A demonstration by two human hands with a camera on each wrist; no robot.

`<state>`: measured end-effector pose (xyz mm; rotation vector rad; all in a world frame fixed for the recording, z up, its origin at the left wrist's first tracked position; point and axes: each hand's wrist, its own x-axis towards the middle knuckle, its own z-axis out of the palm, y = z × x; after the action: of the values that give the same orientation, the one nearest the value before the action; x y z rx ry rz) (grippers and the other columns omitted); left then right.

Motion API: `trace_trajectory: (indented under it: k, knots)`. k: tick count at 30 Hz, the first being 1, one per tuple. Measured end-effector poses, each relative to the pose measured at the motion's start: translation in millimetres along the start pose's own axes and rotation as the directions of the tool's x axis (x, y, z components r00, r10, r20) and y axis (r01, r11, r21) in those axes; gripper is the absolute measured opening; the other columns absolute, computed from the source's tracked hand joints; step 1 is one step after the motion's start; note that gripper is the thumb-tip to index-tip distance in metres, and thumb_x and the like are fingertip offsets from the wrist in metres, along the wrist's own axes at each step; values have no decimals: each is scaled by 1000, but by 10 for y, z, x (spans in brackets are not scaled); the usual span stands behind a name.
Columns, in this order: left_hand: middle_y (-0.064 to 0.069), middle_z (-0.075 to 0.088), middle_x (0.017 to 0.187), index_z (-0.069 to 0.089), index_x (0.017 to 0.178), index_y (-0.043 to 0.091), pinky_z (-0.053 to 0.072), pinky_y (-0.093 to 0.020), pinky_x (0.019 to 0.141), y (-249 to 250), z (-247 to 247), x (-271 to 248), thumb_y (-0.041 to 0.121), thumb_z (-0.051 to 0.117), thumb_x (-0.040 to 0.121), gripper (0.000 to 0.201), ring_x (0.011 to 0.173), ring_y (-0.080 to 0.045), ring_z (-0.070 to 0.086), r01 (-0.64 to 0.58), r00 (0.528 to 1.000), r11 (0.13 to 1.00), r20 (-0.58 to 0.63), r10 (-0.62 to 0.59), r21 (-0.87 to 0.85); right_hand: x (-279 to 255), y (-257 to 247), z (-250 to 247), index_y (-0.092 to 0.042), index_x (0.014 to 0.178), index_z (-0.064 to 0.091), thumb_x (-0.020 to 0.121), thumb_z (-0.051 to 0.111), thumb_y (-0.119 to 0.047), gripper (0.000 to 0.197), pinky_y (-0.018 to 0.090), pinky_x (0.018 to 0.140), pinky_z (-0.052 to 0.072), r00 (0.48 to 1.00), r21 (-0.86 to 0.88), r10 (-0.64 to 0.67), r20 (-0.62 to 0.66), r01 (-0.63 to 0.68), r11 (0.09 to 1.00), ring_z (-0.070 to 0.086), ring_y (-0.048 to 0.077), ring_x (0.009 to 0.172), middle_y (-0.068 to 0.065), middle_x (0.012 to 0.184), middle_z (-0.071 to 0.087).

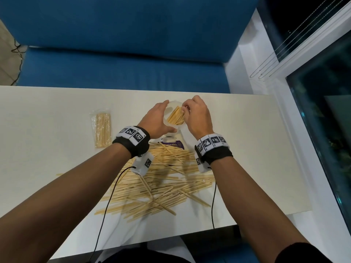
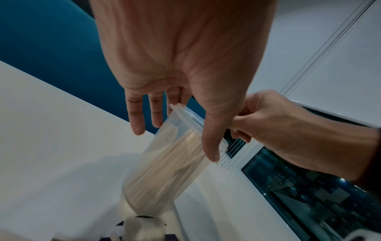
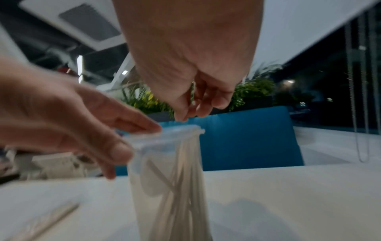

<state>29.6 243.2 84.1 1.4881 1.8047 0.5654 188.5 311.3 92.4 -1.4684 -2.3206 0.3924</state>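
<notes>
— What lies at your far left?
— A sealed packet of sticks (image 1: pixel 102 130), flat on the table (image 1: pixel 47 114).
— And your hands?
— Your left hand (image 1: pixel 155 120) wraps thumb and fingers round the clear container (image 2: pixel 177 120), which is beyond the loose pile (image 1: pixel 161 179) and has sticks inside. The purple label (image 1: pixel 173 144) beside it reads "Clean a"; the rest is too small to read. Your right hand (image 1: pixel 197 114) bunches its fingertips over the mouth. I cannot tell whether they pinch a stick.

The head view looks steeply down on the worktop (image 1: pixel 57 114) from above. Each wrist view sits close under its palm, facing forward along it. All three share the clear container (image 1: pixel 173 103), the left hand (image 1: pixel 157 118) and the right hand (image 1: pixel 197 114).
</notes>
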Motion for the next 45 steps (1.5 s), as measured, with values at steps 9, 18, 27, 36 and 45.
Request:
trace_trajectory:
  k: [9,18,27,36,45]
  knots:
    - [-10,47,151,38,150,12,33,-28,99,15,0,-48,32,85,80,88,134,-26,47,16,1000,1000,-26,-16,-16,130,-147,-137,-2,113,71,99,63,-6,17,35,80,52,941,-322,89,326,22,946,65,33,100,15,117,59]
    - [-6,32,162,16,162,19,33,-39,115,41,129,-9,58,84,72,119,145,-25,35,-18,1000,999,-9,18,-27,124,-309,-109,-3,124,64,99,64,-6,26,38,85,54,899,-373,204,388,-49,927,62,34,110,17,134,48]
    - [-8,31,160,18,162,20,32,-37,116,3,34,109,46,84,78,110,145,-26,35,-29,996,1000,82,30,-12,249,-226,-231,-3,118,69,102,49,-1,26,37,79,47,922,-437,17,386,166,884,64,34,106,17,118,63]
    - [-5,35,162,8,162,14,32,-32,111,41,0,130,32,90,74,122,144,-27,38,70,994,990,92,-59,-120,103,-43,-31,-14,92,74,93,72,-15,2,36,76,47,993,-159,-119,24,122,980,51,21,86,0,93,65]
    - [-4,41,159,13,160,16,37,-32,106,-82,-2,142,33,92,71,121,138,-29,46,86,995,983,67,-76,-164,215,-134,-26,-36,130,70,98,64,-32,32,35,80,33,807,-278,-280,519,469,838,43,22,97,-6,112,68]
